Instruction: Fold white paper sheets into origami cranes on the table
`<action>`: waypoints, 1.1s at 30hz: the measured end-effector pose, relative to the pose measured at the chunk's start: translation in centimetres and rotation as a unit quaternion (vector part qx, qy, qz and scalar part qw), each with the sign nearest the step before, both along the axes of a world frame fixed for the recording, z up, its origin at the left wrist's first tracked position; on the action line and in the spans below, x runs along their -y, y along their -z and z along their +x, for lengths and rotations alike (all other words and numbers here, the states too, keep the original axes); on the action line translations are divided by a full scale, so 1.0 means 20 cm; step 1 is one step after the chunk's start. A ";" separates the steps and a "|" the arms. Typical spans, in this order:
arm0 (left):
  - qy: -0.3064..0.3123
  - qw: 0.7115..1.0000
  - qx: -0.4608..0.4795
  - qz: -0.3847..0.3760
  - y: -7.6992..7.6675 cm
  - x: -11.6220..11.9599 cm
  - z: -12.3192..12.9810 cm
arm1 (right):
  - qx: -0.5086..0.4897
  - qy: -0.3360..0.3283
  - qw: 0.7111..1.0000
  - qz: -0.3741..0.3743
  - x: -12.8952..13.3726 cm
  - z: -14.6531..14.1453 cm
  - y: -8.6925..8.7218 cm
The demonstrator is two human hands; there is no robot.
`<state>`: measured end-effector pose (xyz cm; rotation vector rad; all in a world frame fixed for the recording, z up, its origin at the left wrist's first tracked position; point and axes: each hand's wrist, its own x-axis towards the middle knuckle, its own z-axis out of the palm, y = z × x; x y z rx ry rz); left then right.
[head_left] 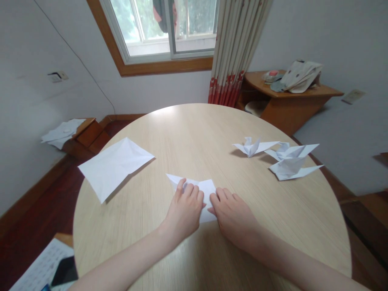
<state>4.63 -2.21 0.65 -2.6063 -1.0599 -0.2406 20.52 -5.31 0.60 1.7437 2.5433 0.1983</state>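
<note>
A partly folded white paper (207, 189) lies on the round wooden table (194, 137), its pointed corner sticking out to the upper left. My left hand (188, 206) rests on the paper's left part with curled fingers, pressing it to the tabletop. At the paper's right edge, my right hand (232, 214) grips it with bent fingers and thumb. The two hands are a short gap apart, and they cover much of the sheet.
A creased white sheet (117, 165) lies at the table's left. Several folded paper birds, one nearer me (287, 167), stand at the right. A black phone (65, 270) sits beyond the lower left edge. A side desk (303, 95) holds a bag (303, 75).
</note>
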 end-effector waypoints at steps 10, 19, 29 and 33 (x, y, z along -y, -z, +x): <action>-0.008 1.000 -0.002 -0.029 -0.01 0.00 0.00 | 0.027 -0.046 0.998 0.031 -0.01 0.11 0.00; 0.008 0.999 0.002 -0.049 -0.03 -0.03 -0.05 | 0.034 -0.073 0.997 0.014 -0.02 0.15 -0.02; 0.018 0.996 0.003 -0.090 -0.05 -0.09 -0.11 | 0.001 -0.082 0.997 0.007 -0.05 0.18 -0.02; 0.015 0.994 0.007 -0.104 -0.05 -0.13 -0.14 | 0.007 -0.080 0.997 -0.004 -0.05 0.18 -0.03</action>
